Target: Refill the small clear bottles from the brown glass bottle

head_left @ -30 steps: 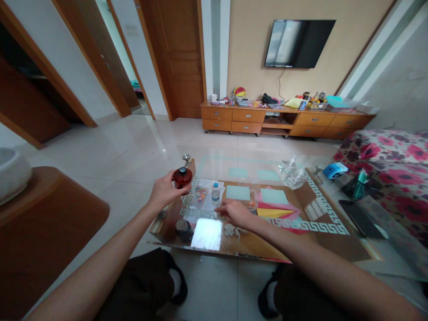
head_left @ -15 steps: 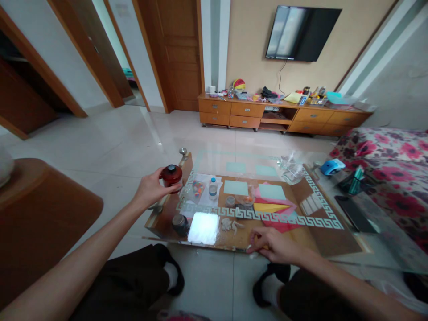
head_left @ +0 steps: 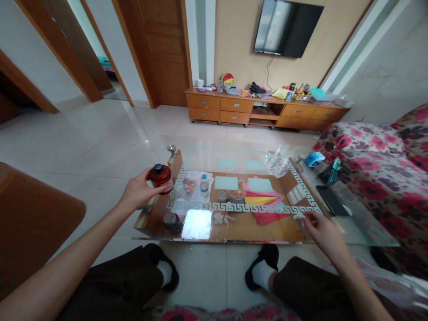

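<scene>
Left hand (head_left: 138, 192): arm reaches from lower left, fingers wrapped round a dark red jar (head_left: 159, 175), held above the left end of the glass table (head_left: 364, 223), left of centre frame. Right hand (head_left: 321, 232): arm enters from lower right, fingertips pinching a small white scrap (head_left: 298, 216) at the table's right part. Scrap too small to identify.

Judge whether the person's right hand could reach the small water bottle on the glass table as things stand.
Probably yes: the right hand hovers at the table's near edge, and only flat coloured paper lies between it and the water bottle.
</scene>
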Demonstrator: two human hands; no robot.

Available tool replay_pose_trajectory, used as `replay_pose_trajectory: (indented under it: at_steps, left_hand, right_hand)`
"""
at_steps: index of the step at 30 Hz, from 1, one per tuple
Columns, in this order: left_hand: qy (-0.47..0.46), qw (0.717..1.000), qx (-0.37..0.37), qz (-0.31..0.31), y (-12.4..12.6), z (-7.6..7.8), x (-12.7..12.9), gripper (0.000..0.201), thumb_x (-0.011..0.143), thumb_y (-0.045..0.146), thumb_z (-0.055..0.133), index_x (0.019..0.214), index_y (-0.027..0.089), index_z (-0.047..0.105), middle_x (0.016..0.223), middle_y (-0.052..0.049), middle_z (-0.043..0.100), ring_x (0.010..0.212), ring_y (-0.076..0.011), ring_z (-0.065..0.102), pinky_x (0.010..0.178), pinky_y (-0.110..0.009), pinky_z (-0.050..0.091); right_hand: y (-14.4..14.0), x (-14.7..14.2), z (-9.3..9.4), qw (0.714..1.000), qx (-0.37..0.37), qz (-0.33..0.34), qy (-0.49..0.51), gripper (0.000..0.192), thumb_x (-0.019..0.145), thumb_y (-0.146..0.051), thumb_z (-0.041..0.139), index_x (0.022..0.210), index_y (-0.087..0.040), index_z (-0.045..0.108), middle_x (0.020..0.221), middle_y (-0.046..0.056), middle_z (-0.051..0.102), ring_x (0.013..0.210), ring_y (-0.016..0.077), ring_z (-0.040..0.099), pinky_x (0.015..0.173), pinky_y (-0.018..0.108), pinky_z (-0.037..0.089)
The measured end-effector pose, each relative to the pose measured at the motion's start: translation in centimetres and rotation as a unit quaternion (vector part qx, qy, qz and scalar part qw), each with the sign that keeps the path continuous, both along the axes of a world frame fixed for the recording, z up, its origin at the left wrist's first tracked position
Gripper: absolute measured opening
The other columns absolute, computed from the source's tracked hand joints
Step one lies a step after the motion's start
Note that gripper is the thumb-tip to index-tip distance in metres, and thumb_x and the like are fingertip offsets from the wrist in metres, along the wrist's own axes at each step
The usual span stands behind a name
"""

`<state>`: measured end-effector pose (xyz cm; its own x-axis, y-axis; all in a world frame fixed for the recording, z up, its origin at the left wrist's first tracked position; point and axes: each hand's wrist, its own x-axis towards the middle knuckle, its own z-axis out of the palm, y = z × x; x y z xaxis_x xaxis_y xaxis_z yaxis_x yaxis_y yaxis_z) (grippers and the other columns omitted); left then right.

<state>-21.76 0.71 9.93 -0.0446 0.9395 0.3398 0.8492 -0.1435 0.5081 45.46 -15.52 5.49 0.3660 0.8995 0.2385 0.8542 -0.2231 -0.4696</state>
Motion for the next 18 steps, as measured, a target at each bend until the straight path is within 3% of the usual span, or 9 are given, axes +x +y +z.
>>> replay_pose_trajectory:
  at_steps: [1, 2, 4, 5, 6, 8, 10, 15, 18]
  left_hand:
    - [-0.006, 1.0, 0.004, -0.005, 0.0, -0.1, 0.0, 0.071, 0.068, 0.072, 0.083, 0.12, 0.027, 0.069, 0.113, -0.008, 0.079, 0.102, -0.0332, 0.075, 0.094, -0.043, 0.058]
    - [-0.012, 1.0, 0.008, -0.009, -0.1, -0.2, -0.1, 0.07, 0.067, 0.072, 0.084, 0.118, 0.027, 0.07, 0.112, -0.008, 0.08, 0.101, -0.0331, 0.075, 0.093, -0.043, 0.059]
    - [-0.02, 1.0, 0.012, -0.014, -0.3, -0.3, -0.2, 0.068, 0.067, 0.072, 0.084, 0.116, 0.028, 0.07, 0.11, -0.007, 0.08, 0.099, -0.0329, 0.075, 0.092, -0.044, 0.06]
    - [-0.022, 1.0, 0.015, -0.015, -0.4, -0.3, -0.3, 0.068, 0.067, 0.072, 0.085, 0.116, 0.028, 0.07, 0.109, -0.007, 0.08, 0.099, -0.0327, 0.076, 0.092, -0.044, 0.06]
    - [-0.023, 0.999, 0.019, -0.016, -0.6, -0.2, -0.4, 0.068, 0.067, 0.072, 0.084, 0.116, 0.028, 0.07, 0.109, -0.007, 0.08, 0.099, -0.0325, 0.076, 0.093, -0.044, 0.06]
    - [-0.026, 0.999, 0.03, -0.016, -1.2, 0.1, -0.5, 0.067, 0.069, 0.071, 0.084, 0.118, 0.028, 0.07, 0.109, -0.007, 0.08, 0.1, -0.0321, 0.076, 0.095, -0.044, 0.06]
    - [-0.03, 0.999, 0.036, -0.016, -1.7, 0.5, -0.7, 0.066, 0.07, 0.07, 0.085, 0.118, 0.027, 0.07, 0.111, -0.008, 0.08, 0.101, -0.032, 0.075, 0.097, -0.044, 0.059]
    - [-0.043, 0.998, 0.038, -0.001, -2.5, 1.5, -1.4, 0.066, 0.071, 0.066, 0.086, 0.12, 0.026, 0.069, 0.114, -0.007, 0.079, 0.103, -0.0323, 0.075, 0.097, -0.044, 0.058]
    - [-0.051, 0.998, 0.045, 0.006, -2.6, 2.1, -1.5, 0.067, 0.072, 0.066, 0.085, 0.123, 0.025, 0.069, 0.118, -0.008, 0.079, 0.107, -0.0318, 0.074, 0.099, -0.043, 0.057]
  right_hand:
    - [-1.5, -2.5, -0.6, 0.988, 0.092, -0.04, 0.119, 0.032, 0.084, -0.049, 0.072, 0.104, -0.024, 0.073, 0.084, 0.003, 0.072, 0.066, 0.0186, 0.068, 0.057, 0.027, 0.048]
    - [-3.0, -5.2, -1.5, 0.943, 0.21, -0.108, 0.235, 0.034, 0.085, -0.049, 0.071, 0.108, -0.025, 0.068, 0.087, 0.002, 0.07, 0.065, 0.0175, 0.066, 0.056, 0.027, 0.049]
    - [-6.0, -10.6, -4.7, 0.797, 0.377, -0.222, 0.416, 0.033, 0.081, -0.047, 0.076, 0.103, -0.029, 0.06, 0.08, -0.005, 0.062, 0.055, 0.0136, 0.057, 0.048, 0.025, 0.044]
    - [-7.2, -13.1, -6.6, 0.744, 0.383, -0.235, 0.495, 0.032, 0.077, -0.042, 0.078, 0.097, -0.029, 0.057, 0.076, -0.007, 0.058, 0.053, 0.0126, 0.055, 0.045, 0.023, 0.042]
    - [-8.2, -15.2, -8.4, 0.715, 0.342, -0.222, 0.568, 0.03, 0.074, -0.038, 0.078, 0.091, -0.028, 0.054, 0.073, -0.007, 0.056, 0.05, 0.0122, 0.052, 0.043, 0.023, 0.04]
    - [-9.2, -18.3, -11.5, 0.691, 0.246, -0.173, 0.657, 0.03, 0.072, -0.031, 0.076, 0.081, -0.026, 0.048, 0.065, -0.008, 0.05, 0.043, 0.0103, 0.043, 0.038, 0.021, 0.033]
    - [-9.0, -20.1, -12.9, 0.676, 0.225, -0.155, 0.684, 0.03, 0.073, -0.028, 0.076, 0.083, -0.026, 0.048, 0.067, -0.009, 0.051, 0.044, 0.0084, 0.041, 0.04, 0.019, 0.032]
    - [-6.2, -22.7, -11.0, 0.62, 0.253, -0.167, 0.724, 0.04, 0.071, -0.026, 0.084, 0.1, -0.027, 0.056, 0.083, -0.01, 0.057, 0.052, 0.0034, 0.045, 0.046, 0.015, 0.035]
    - [-5.6, -25.0, -10.0, 0.62, 0.256, -0.17, 0.722, 0.043, 0.07, -0.028, 0.086, 0.103, -0.028, 0.058, 0.083, -0.011, 0.057, 0.052, 0.0032, 0.045, 0.046, 0.015, 0.035]
